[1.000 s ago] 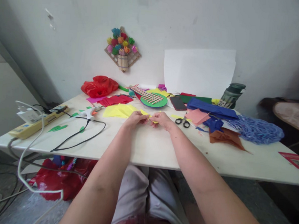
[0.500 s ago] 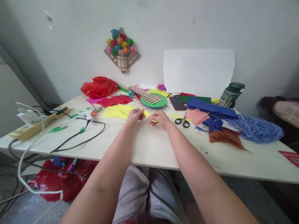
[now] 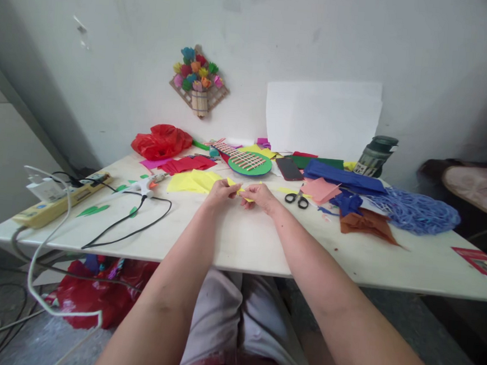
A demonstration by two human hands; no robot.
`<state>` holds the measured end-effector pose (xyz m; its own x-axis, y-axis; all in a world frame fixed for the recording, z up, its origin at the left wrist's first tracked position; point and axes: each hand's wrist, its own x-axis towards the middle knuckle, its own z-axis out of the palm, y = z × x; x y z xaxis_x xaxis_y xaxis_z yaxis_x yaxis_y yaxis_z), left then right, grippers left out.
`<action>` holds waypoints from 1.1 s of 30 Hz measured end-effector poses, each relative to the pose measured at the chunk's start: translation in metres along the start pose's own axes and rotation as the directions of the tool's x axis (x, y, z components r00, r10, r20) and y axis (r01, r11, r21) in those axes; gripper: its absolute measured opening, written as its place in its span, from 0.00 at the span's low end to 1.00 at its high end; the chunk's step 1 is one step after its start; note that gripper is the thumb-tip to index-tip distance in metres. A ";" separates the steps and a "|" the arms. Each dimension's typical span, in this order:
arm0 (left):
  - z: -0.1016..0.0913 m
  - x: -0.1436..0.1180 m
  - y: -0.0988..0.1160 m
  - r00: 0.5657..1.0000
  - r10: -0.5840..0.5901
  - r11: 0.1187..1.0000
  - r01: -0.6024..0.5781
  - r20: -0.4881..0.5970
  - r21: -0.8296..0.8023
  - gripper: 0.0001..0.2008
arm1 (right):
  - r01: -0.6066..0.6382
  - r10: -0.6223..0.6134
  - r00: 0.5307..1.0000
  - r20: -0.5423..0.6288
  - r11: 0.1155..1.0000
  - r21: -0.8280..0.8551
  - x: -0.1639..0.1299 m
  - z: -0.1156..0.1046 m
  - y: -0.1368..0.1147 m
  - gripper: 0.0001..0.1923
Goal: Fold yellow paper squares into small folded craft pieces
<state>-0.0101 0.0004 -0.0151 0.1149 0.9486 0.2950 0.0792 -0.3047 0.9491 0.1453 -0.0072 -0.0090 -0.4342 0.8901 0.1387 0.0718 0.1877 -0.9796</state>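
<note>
A small piece of yellow paper (image 3: pixel 240 189) is pinched between my two hands above the middle of the table. My left hand (image 3: pixel 221 193) grips its left end, thumb against fingers. At its right end, my right hand (image 3: pixel 259 197) pinches it the same way. The fingers cover most of the piece. Just left of my left hand lies a larger yellow sheet (image 3: pixel 193 181). Behind the hands rests a green round-bodied craft (image 3: pixel 251 164) with a lattice of thin striped sticks. Black-handled scissors (image 3: pixel 296 199) lie to the right of my right hand.
On the left are a glue gun (image 3: pixel 144 187) with a looping black cord and a power strip (image 3: pixel 60 201). A phone (image 3: pixel 289 168), blue folded paper (image 3: pixel 345 176), brown paper (image 3: pixel 367 223), blue cord (image 3: pixel 420 210) and a dark bottle (image 3: pixel 375 156) occupy the right. Red plastic (image 3: pixel 162 142) sits back left.
My hands have drawn slightly closer together, and less of the yellow paper shows between them. The things on the table stay in place.
</note>
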 end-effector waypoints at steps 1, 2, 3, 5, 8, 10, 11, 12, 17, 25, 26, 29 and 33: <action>0.000 0.000 0.000 1.000 0.002 1.000 -0.002 -0.003 0.004 0.16 | -0.007 0.007 1.000 0.013 1.000 -0.002 0.000 0.000 0.000 0.14; 0.001 0.000 0.000 1.000 0.002 1.000 -0.002 -0.002 0.004 0.15 | -0.014 0.014 1.000 0.024 1.000 -0.002 0.000 0.000 0.001 0.14; 0.001 -0.001 0.001 1.000 -0.002 1.000 0.002 0.004 -0.001 0.15 | -0.020 0.020 0.999 0.030 1.000 0.000 0.000 0.000 0.001 0.14; 0.002 -0.002 0.003 0.999 -0.021 1.000 0.021 0.028 -0.022 0.14 | -0.027 0.027 0.999 0.027 1.000 0.004 0.000 -0.001 0.002 0.14; 0.002 -0.003 0.004 0.996 -0.067 0.995 0.072 0.061 -0.071 0.14 | -0.012 0.012 1.000 0.025 1.000 0.020 0.001 0.000 0.001 0.13; 0.001 -0.003 0.005 0.994 -0.095 0.990 0.101 0.063 -0.096 0.14 | 0.008 -0.010 0.999 0.038 0.999 0.045 0.001 0.000 0.000 0.12; 0.001 -0.002 0.005 0.993 -0.103 0.989 0.109 0.060 -0.102 0.14 | 0.015 -0.018 0.999 0.044 0.998 0.059 0.001 0.000 0.000 0.12; 0.001 -0.002 0.004 0.993 -0.105 0.988 0.111 0.060 -0.105 0.14 | 0.020 -0.023 0.999 0.048 0.997 0.073 0.001 0.001 -0.001 0.11; 0.000 -0.002 0.003 0.996 -0.059 0.994 0.065 0.065 -0.090 0.14 | 0.016 -0.021 0.998 0.052 0.995 0.102 0.002 0.003 -0.001 0.09; -0.001 -0.002 0.005 0.998 -0.044 0.998 0.046 0.036 -0.037 0.15 | -0.020 0.015 0.997 0.070 0.998 0.060 0.003 0.004 0.001 0.07; -0.001 -0.002 0.005 0.998 -0.048 0.998 0.050 0.033 -0.046 0.15 | -0.022 0.018 0.997 0.077 0.998 0.052 0.003 0.004 0.001 0.07; -0.001 -0.002 0.006 0.997 -0.065 0.993 0.069 0.040 -0.096 0.16 | 0.013 -0.018 0.994 0.105 0.999 0.047 0.001 0.005 0.000 0.09; 0.000 -0.003 0.006 0.994 -0.079 0.986 0.089 0.074 -0.139 0.16 | 0.073 -0.084 0.984 0.155 0.995 0.071 -0.001 0.005 -0.001 0.10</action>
<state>-0.0102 -0.0044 -0.0104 0.1813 0.9608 0.2100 -0.0490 -0.2044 0.9777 0.1413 -0.0101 -0.0083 -0.5723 0.7963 0.1961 -0.0246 0.2223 -0.9747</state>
